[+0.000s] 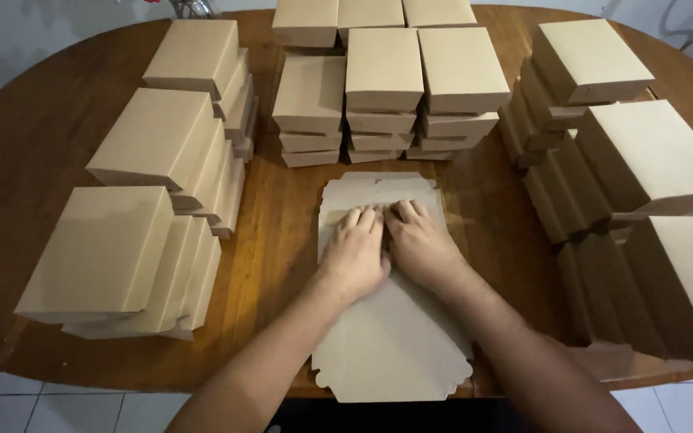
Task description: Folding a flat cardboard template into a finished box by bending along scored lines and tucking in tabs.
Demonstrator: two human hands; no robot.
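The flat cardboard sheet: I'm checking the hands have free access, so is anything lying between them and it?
Nothing visible does. The left hand and right hand both press straight onto the flat cardboard sheet. The folded boxes stand apart around it on the wooden table.

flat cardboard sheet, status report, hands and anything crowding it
Left hand and right hand side by side, palms down, pressing flat cardboard sheet. Sheet lies unfolded on wooden table. Stacks of folded boxes ring it, none touching.
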